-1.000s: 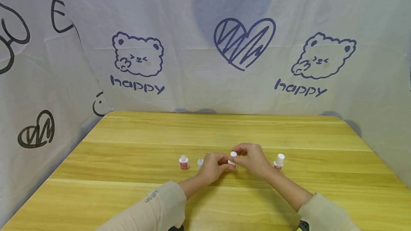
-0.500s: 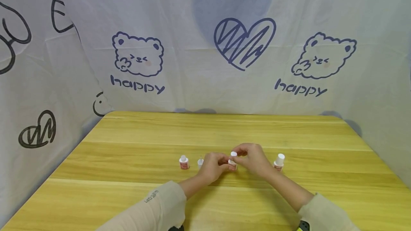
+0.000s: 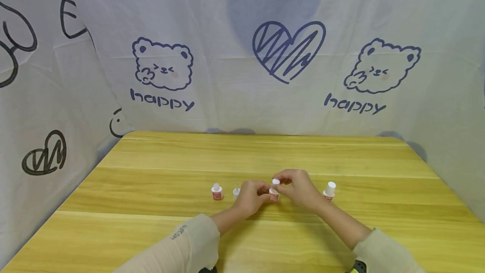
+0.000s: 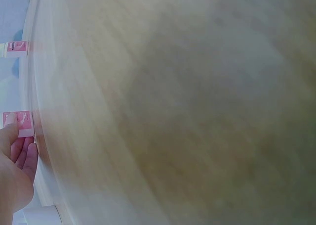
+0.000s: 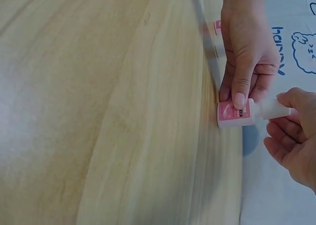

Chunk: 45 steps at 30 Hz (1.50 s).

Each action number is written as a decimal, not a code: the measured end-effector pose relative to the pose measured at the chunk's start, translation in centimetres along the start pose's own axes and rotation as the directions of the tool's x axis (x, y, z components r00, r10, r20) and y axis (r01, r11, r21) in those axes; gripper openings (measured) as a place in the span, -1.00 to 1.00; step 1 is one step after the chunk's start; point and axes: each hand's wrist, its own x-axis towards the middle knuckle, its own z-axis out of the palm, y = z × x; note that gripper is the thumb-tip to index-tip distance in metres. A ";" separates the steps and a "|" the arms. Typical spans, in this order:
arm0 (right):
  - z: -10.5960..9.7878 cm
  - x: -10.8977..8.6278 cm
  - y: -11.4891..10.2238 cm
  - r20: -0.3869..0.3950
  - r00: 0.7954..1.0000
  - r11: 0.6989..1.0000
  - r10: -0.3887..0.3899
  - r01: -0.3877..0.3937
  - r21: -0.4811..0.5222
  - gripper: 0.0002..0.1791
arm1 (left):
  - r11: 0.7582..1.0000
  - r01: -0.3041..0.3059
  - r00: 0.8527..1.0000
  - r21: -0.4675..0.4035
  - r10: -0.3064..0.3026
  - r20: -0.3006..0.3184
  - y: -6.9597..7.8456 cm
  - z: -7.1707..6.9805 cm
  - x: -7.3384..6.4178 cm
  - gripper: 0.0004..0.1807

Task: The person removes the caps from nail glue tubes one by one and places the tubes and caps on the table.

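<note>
Near the middle of the table, a small white bottle with a pink label stands upright between both hands. My left hand pinches its body, thumb on the label in the right wrist view. With thumb and fingers, my right hand grips the white cap at the top; a narrower white neck shows between cap and body. Left of my left hand, a loose white cap stands with a thin tip pointing up, partly hidden by the hand. An uncapped bottle stands farther left.
A third bottle, its tall white cap on, stands right of my right hand, its base partly behind the wrist. The wooden table ends at a white cloth backdrop with drawn bears and hearts.
Both hands stay on the same bottle in nearly the same place. The right fingers shift only slightly at the cap; the other bottles and the loose cap have not moved.
</note>
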 end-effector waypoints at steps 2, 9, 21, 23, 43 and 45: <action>-0.1 0.0 0.0 0.001 1.000 1.000 -0.001 0.001 -0.001 -0.87 | 1.000 0.003 1.000 0.008 -0.003 -0.001 0.1 0.0 0.0 -0.81; -0.3 0.2 -0.2 -0.004 1.000 1.000 0.005 -0.004 0.014 -0.88 | 1.000 -0.011 1.000 0.009 0.011 -0.008 0.1 0.0 0.0 -0.82; -0.4 0.2 0.1 -0.023 1.000 0.999 -0.007 0.008 0.032 -0.91 | 1.000 -0.027 1.000 0.016 0.027 -0.008 0.0 0.0 -0.2 -0.82; -0.4 0.2 0.1 -0.021 1.000 0.999 -0.009 0.010 0.033 -0.90 | 1.000 -0.025 1.000 0.015 0.025 -0.007 0.0 0.0 -0.2 -0.82; -1.0 0.1 0.1 -0.012 1.000 1.000 -0.003 0.003 0.006 -0.89 | 1.000 -0.003 1.000 0.023 0.003 -0.002 0.1 -0.1 -0.2 -0.83; -1.1 0.1 0.1 -0.015 1.000 1.000 -0.002 0.002 -0.002 -0.90 | 1.000 -0.005 1.000 0.028 0.005 -0.002 0.1 -0.1 -0.2 -0.82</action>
